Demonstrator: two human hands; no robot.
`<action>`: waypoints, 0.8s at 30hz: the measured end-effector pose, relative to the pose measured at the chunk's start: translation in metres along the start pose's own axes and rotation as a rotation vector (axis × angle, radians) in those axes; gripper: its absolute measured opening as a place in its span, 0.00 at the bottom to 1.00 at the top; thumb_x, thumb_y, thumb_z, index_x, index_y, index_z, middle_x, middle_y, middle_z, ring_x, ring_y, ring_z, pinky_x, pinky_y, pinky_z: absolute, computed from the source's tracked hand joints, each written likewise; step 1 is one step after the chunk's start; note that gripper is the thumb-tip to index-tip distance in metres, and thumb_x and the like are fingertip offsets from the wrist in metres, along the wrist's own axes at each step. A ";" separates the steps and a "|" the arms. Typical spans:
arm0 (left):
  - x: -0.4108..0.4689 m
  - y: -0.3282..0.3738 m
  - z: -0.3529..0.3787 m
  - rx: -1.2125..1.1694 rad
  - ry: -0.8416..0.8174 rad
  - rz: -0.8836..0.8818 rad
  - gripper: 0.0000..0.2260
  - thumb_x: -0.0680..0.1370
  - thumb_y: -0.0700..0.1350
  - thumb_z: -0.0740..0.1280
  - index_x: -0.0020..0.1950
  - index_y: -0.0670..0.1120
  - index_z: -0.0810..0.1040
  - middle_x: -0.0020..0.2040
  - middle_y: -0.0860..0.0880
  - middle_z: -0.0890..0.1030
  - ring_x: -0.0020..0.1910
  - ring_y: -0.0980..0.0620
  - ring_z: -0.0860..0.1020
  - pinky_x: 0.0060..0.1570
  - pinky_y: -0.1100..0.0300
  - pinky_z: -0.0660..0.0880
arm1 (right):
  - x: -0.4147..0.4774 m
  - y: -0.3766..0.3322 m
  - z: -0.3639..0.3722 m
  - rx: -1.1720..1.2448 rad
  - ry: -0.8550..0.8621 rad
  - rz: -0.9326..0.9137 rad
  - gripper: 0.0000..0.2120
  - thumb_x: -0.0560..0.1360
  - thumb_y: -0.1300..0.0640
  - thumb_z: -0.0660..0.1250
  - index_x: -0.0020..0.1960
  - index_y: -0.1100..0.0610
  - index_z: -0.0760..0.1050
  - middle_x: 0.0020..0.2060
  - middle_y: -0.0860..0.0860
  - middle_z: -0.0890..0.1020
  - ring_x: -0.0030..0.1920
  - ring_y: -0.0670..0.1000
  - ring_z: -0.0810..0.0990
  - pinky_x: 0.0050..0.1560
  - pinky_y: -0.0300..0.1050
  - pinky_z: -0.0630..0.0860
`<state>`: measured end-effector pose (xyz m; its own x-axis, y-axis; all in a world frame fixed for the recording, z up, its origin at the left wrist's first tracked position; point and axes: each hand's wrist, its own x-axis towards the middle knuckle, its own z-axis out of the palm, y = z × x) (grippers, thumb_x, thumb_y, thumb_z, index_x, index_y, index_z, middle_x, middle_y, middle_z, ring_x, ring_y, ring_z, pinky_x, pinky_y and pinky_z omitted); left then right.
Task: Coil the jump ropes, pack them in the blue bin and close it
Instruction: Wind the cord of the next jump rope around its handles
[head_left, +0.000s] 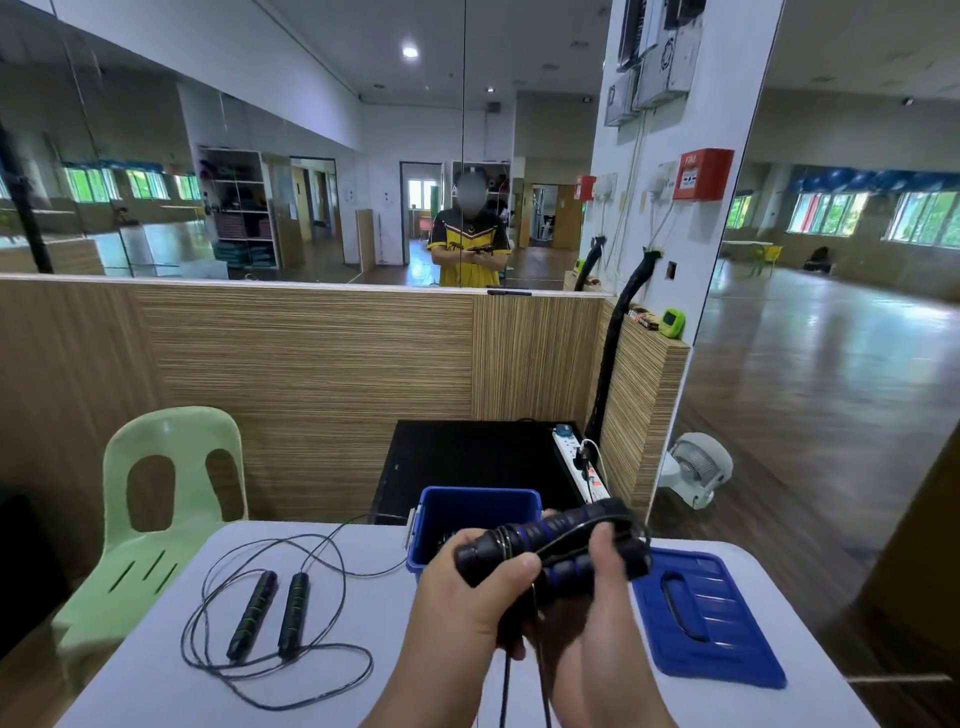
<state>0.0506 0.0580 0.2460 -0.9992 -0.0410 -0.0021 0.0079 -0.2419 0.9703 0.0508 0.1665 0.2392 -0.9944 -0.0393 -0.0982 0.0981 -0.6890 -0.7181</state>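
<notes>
The blue-banded jump rope (558, 540) is sitting bunched in the fingers (511, 567), the green-banded rope (270, 613) sprawling left, open blue bin (478, 512) just behind, lid (727, 649) lying right.

Left hand (467, 590) beside right hand (602, 603) (both grips curled)

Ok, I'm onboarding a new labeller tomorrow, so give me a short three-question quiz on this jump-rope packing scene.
1. True or false: the lid sits closed on the blue bin.
2. Where is the green-striped jump rope? A) inside the bin B) uncoiled on the table, left of the bin C) on the floor
3. What do the left hand and right hand grip?

Key:
1. False. It lies flat on the table, right of the open bin.
2. B.
3. The handles of the blue-striped jump rope.
</notes>
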 end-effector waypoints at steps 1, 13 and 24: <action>0.004 0.000 -0.003 0.007 0.028 0.026 0.19 0.63 0.47 0.78 0.51 0.42 0.81 0.40 0.38 0.84 0.32 0.42 0.81 0.29 0.54 0.76 | -0.001 0.007 -0.002 -0.094 0.003 0.049 0.32 0.64 0.37 0.70 0.60 0.58 0.81 0.50 0.65 0.85 0.43 0.63 0.85 0.43 0.55 0.79; 0.021 -0.001 -0.019 -0.006 0.165 -0.015 0.10 0.78 0.46 0.72 0.49 0.39 0.80 0.29 0.46 0.78 0.26 0.49 0.73 0.26 0.61 0.67 | -0.026 0.035 -0.006 -0.838 -0.055 0.111 0.27 0.84 0.50 0.59 0.27 0.55 0.72 0.24 0.52 0.67 0.25 0.50 0.68 0.29 0.38 0.62; 0.014 0.000 -0.015 0.047 0.299 -0.131 0.19 0.81 0.61 0.64 0.50 0.44 0.81 0.32 0.48 0.80 0.24 0.54 0.72 0.22 0.62 0.67 | -0.024 0.064 -0.025 -0.980 0.012 0.010 0.22 0.84 0.57 0.59 0.31 0.49 0.66 0.31 0.45 0.72 0.31 0.37 0.72 0.36 0.28 0.67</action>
<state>0.0373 0.0432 0.2429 -0.9353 -0.2975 -0.1915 -0.1283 -0.2192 0.9672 0.0821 0.1415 0.1779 -0.9934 -0.0308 -0.1107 0.1014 0.2173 -0.9708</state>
